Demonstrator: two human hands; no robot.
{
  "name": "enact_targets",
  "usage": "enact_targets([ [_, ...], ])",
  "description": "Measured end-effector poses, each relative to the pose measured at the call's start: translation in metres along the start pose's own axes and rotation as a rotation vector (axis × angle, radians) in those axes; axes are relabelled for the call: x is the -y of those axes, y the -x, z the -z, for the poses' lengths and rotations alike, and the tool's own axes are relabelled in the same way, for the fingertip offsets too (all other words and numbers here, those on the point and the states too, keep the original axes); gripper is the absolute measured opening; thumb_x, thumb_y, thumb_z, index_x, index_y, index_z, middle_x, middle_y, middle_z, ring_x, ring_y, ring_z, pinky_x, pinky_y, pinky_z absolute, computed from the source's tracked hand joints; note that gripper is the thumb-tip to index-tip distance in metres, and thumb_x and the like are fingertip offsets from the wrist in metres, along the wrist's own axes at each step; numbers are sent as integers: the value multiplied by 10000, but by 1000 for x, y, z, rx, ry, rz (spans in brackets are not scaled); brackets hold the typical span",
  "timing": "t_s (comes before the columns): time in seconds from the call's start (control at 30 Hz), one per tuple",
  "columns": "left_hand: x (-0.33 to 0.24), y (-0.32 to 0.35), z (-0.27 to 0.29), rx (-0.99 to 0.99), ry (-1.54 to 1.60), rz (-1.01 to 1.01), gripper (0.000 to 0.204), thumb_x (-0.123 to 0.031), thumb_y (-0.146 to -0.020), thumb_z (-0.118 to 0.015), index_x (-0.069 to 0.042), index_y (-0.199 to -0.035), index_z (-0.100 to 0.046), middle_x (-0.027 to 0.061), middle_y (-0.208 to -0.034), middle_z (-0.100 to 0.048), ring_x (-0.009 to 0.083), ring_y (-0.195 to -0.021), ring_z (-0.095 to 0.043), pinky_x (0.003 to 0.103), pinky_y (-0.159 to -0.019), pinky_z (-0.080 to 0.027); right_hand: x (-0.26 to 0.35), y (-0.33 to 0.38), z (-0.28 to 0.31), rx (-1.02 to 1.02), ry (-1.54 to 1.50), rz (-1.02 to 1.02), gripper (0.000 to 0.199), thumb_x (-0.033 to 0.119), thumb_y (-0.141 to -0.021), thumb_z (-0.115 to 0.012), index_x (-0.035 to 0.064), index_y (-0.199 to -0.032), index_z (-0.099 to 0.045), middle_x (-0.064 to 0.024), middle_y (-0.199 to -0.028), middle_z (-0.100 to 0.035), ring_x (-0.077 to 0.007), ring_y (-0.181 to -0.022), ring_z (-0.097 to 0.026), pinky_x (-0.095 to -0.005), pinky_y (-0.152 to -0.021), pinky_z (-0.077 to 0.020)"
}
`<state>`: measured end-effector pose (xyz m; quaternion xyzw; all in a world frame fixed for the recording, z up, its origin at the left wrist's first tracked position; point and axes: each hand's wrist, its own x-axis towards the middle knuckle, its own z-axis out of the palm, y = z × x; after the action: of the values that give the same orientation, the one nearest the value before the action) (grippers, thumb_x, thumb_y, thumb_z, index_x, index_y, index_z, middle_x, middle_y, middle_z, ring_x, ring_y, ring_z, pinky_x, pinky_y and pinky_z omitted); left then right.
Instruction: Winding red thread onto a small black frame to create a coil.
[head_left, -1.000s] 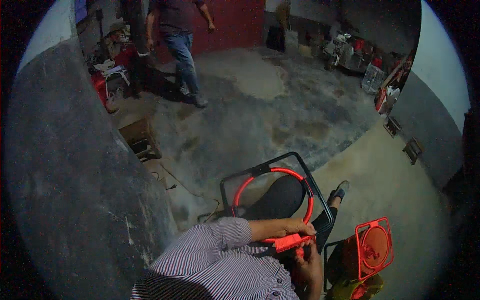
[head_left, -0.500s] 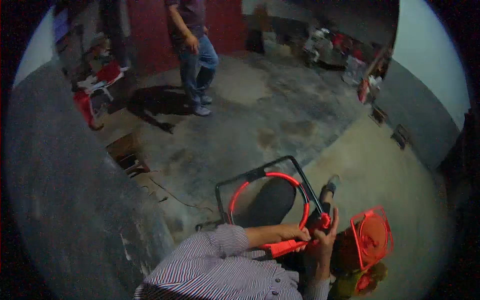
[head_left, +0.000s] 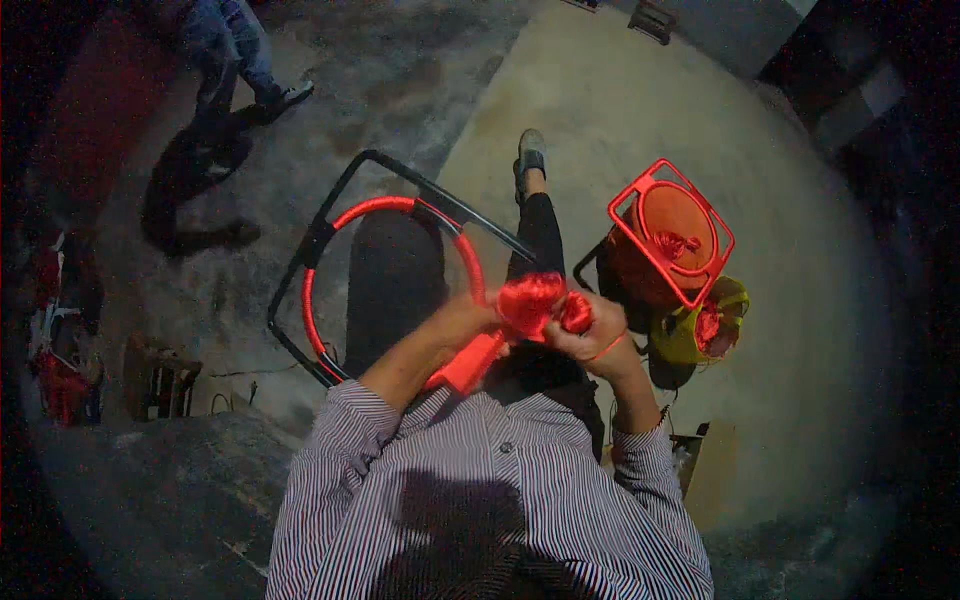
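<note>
A black wire frame [head_left: 330,215] rests across my lap, its inner ring [head_left: 385,204] partly wrapped in shiny red cord. My left hand [head_left: 474,316] is closed at the ring's right side; red strands partly hide its fingers. My right hand [head_left: 600,330] grips a glossy red bundle of thread [head_left: 532,300] in front of the left hand, with a smaller red tuft showing at its thumb side. Below my left hand a flat bright red piece [head_left: 468,364] slants toward my shirt; I cannot make out its kind.
To the right, a red frame with a round ring [head_left: 725,235] lies on an orange-brown round seat or container. Beside it stands a yellow bag [head_left: 738,300] holding red thread. Another person's legs [head_left: 235,50] are at upper left. A small wooden stool [head_left: 165,375] stands at left.
My view has tilted down and turned right, so the person stands nearer the upper left edge. The red thread bundle now bulges between my hands. My right fingers, raised before, are now closed.
</note>
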<state>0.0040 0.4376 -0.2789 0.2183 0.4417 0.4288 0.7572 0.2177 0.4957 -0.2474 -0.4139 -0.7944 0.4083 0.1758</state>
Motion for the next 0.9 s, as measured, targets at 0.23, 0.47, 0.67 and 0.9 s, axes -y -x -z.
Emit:
enact_targets([
  [0.23, 13, 8, -11, 48, -53, 35, 182, -154, -811, -643, -2, -892, -583, 123, -712, -634, 184, -523, -615, 281, -482, -519, -51, 38, 6, 299, -243, -179, 237, 214, -719, -713, 30, -832, -615, -28, -778, -627, -99, -707, -565, -256, -659, -466],
  [0.47, -9, 11, 4, -63, 62, 11, 185, -169, -815, -650, -23, -883, -559, 129, -698, -623, 196, -533, -615, 284, -483, -514, -111, 79, 28, -408, -1580, -98, 194, 161, -787, -628, 77, -928, -525, -73, -771, -621, -202, -715, -618, -421, -725, -503],
  [0.67, -10, 2, 14, -34, 108, -18, 250, -239, -827, -648, -28, -927, -559, 121, -706, -616, 186, -534, -610, 274, -483, -512, -173, 141, 31, -162, -1318, -485, 263, 165, -819, -575, 75, -1051, -493, -31, -674, -522, -154, -507, -518, -353, -657, -497],
  [0.9, -15, -2, 14, -78, 118, -27, 295, -267, -833, -632, -32, -986, -542, 127, -707, -617, 187, -540, -610, 282, -488, -514, -210, 171, -50, -97, 77, -495, 339, 80, -734, -649, 6, -1030, -501, -117, -809, -604, -232, -699, -590, -353, -662, -473],
])
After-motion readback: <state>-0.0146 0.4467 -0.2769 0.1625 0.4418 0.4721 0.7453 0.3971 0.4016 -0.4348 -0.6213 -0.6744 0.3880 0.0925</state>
